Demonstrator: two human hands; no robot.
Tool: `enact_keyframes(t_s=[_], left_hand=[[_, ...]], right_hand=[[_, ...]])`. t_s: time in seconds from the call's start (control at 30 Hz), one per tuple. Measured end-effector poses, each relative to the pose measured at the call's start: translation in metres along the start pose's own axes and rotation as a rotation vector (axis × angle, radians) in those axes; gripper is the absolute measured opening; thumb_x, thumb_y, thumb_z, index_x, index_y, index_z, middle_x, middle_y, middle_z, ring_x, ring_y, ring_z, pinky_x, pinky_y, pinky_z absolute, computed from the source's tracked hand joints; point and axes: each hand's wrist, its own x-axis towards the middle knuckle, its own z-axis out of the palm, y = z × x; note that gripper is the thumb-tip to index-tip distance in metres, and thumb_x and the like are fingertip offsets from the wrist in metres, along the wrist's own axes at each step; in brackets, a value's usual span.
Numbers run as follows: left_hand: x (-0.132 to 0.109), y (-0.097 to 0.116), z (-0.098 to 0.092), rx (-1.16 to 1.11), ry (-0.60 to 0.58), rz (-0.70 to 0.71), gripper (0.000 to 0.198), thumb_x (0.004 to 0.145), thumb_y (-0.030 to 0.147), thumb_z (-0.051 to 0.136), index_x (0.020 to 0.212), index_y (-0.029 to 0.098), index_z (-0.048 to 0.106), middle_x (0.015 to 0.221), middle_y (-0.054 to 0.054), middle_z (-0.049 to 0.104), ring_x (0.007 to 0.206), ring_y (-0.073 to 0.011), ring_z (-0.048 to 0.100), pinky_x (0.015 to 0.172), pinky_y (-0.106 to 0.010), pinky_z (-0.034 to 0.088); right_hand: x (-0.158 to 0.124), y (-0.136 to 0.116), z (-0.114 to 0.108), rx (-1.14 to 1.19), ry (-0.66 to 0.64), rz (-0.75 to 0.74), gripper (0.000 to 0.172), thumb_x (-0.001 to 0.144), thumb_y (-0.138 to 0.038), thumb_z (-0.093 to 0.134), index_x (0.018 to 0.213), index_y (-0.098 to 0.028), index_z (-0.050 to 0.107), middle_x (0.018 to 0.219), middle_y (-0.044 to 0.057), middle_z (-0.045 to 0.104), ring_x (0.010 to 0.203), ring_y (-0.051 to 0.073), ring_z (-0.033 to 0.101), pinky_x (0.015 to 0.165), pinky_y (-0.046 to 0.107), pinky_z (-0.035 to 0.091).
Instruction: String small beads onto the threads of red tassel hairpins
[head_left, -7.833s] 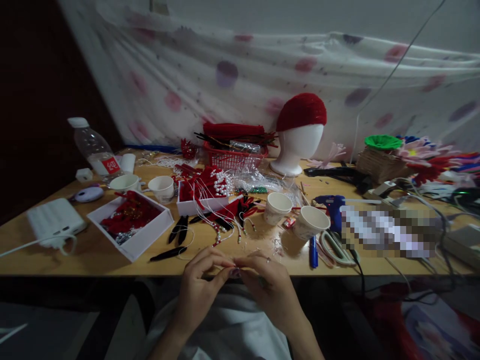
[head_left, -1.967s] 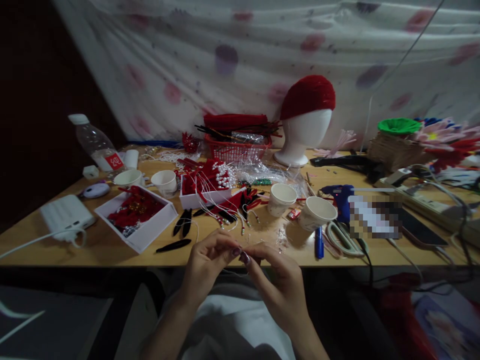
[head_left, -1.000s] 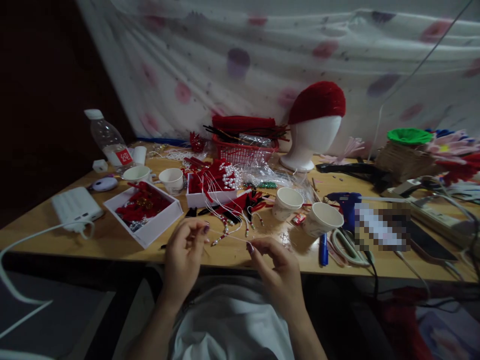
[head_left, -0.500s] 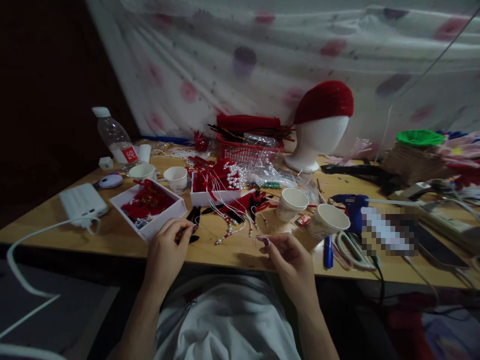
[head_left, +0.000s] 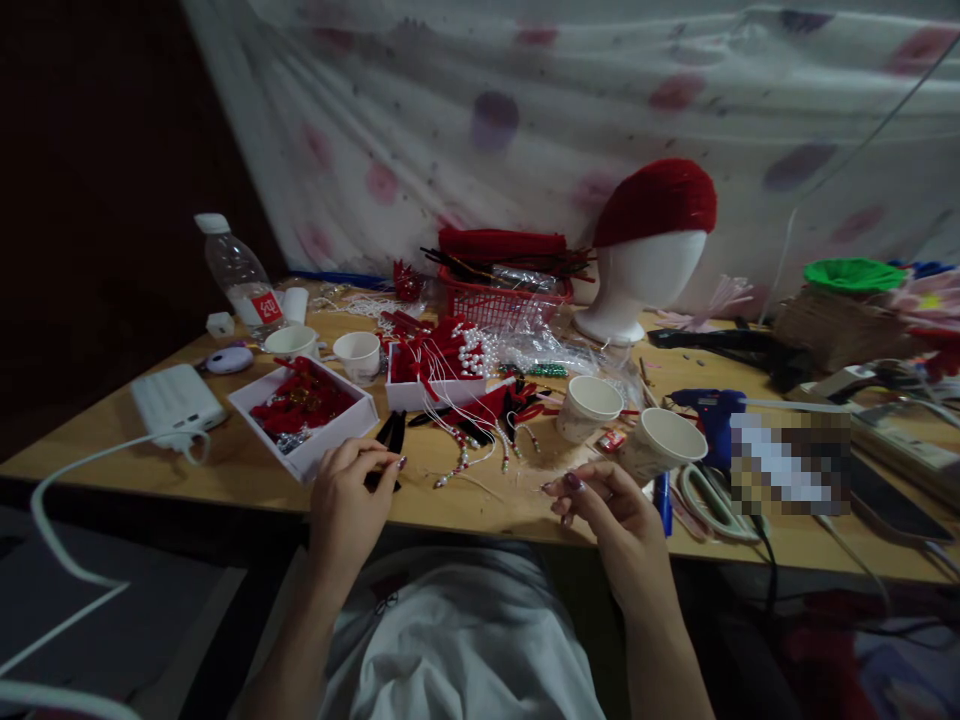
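Hovering left hand [head_left: 349, 495] by black feathers [head_left: 391, 438], right hand [head_left: 611, 515] by cup [head_left: 660, 445]

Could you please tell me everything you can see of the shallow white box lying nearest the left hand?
The shallow white open-topped box is rectangular with low, thick walls that look like card or foam board. It lies flat on the wooden table, turned at an angle to the table's edge. It holds red fabric trimmings with a few gold and silvery bits. Two white paper cups stand just behind it. The left hand is by its near corner, seemingly not touching it.
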Motion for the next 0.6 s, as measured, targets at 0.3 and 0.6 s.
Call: enact_keyframes(t_s=[0.3,0.6], left_hand=[[-0.004,0.007,0.006,0.000,-0.003,0.006,0.012,0.083,0.021,0.065,0.076,0.020,0.075,0.088,-0.007,0.070,0.088,-0.0273,0.058,0.084,-0.042,0.043],[-0.005,0.016,0.014,0.079,0.009,-0.044,0.011,0.081,0.025,0.070,0.075,0.026,0.079,0.089,-0.006,0.072,0.089,-0.0281,0.056,0.083,-0.042,0.040]], right_hand=[[0.001,0.002,-0.005,-0.045,-0.006,0.025,0.041,0.067,-0.054,0.083,0.078,-0.018,0.065,0.070,0.005,0.072,0.056,0.015,0.065,0.050,0.023,0.051],[0.001,0.016,-0.026,-0.093,-0.071,0.106,0.035,0.073,-0.050,0.080,0.080,-0.020,0.064,0.081,0.007,0.075,0.069,0.019,0.071,0.060,0.026,0.057]])
